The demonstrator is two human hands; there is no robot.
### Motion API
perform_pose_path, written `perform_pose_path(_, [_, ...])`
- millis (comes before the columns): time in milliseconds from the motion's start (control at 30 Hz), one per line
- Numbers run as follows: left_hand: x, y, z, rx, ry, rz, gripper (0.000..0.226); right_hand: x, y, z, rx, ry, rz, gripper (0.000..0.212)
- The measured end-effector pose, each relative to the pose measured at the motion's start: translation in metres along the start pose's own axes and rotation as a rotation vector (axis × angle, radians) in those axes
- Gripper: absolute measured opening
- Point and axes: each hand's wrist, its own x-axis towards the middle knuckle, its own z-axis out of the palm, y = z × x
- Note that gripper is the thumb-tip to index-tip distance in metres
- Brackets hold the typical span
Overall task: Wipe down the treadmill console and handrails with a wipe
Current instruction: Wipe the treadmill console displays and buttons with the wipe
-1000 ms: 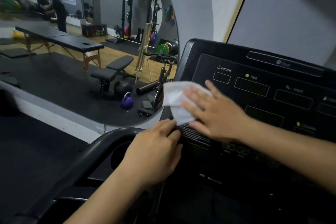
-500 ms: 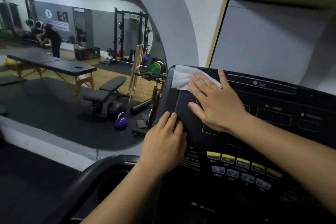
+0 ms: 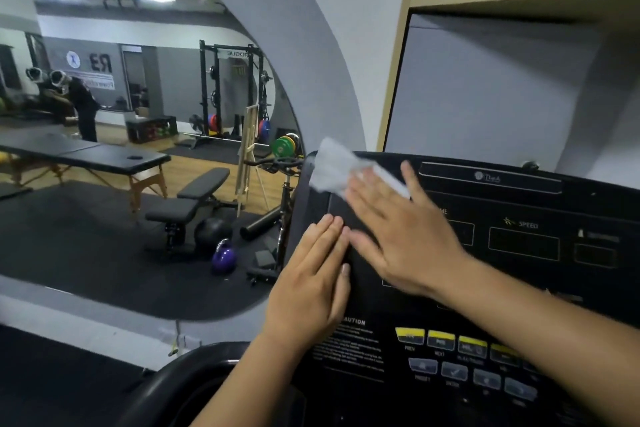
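An arched mirror (image 3: 138, 184) is filling the wall to the left of both hands, showing a gym. The black treadmill console (image 3: 502, 204) is lying under both hands. A curved black handrail (image 3: 166, 388) is running below and left of the left wrist. The right hand (image 3: 405, 236) is lying flat with fingers straight and spread, pressing the wipe against the console's upper left corner. The left hand (image 3: 311, 284) is resting just beside it, fingers straight and together on the console's left edge, holding nothing. The white wipe (image 3: 332, 166) is sticking out beyond the right fingertips, blurred. Yellow and grey buttons (image 3: 440, 340) are sitting below the right forearm
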Motion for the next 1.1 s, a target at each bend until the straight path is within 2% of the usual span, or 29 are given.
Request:
perform_pose_path(67, [-0.001,0.0,0.001,0.014,-0.002,0.005,0.045,-0.006,-0.001,0.006,-0.011,-0.004,-0.035,0.065])
perform_pose_path(200, [-0.001,0.0,0.001,0.06,-0.009,0.012,0.045,0.016,-0.001,-0.006,0.002,0.04,0.163,0.067])
perform_pose_path(333, [-0.003,0.0,0.001,0.047,-0.034,0.012,0.045,-0.015,-0.032,0.015,0.077,0.048,0.213,0.067])
perform_pose_path(467, [-0.001,-0.002,0.003,0.082,-0.038,0.032,0.047,0.005,-0.019,0.002,0.098,0.077,0.328,0.07])
perform_pose_path(633, [-0.003,-0.004,0.003,0.069,-0.04,0.029,0.047,-0.034,-0.035,0.018,0.166,0.077,0.356,0.07])
perform_pose_path(767, [-0.003,-0.003,0.005,0.103,-0.026,0.045,0.048,-0.01,-0.019,0.006,0.151,0.086,0.414,0.07])
perform_pose_path(900, [0.004,0.005,-0.005,0.138,-0.018,0.06,0.043,-0.032,-0.021,0.013,0.158,0.076,0.348,0.068])
perform_pose_path(1000, [0.035,0.024,-0.011,0.153,-0.023,0.262,0.041,-0.036,-0.003,0.01,0.179,0.068,0.233,0.064])
perform_pose_path(1033, [0.052,0.028,-0.013,0.164,-0.062,0.289,0.044,-0.034,0.007,0.005,0.188,0.057,0.179,0.064])
perform_pose_path(1100, [0.078,0.028,-0.018,0.255,-0.213,0.21,0.051,-0.036,0.027,-0.002,0.152,0.024,0.07,0.062])
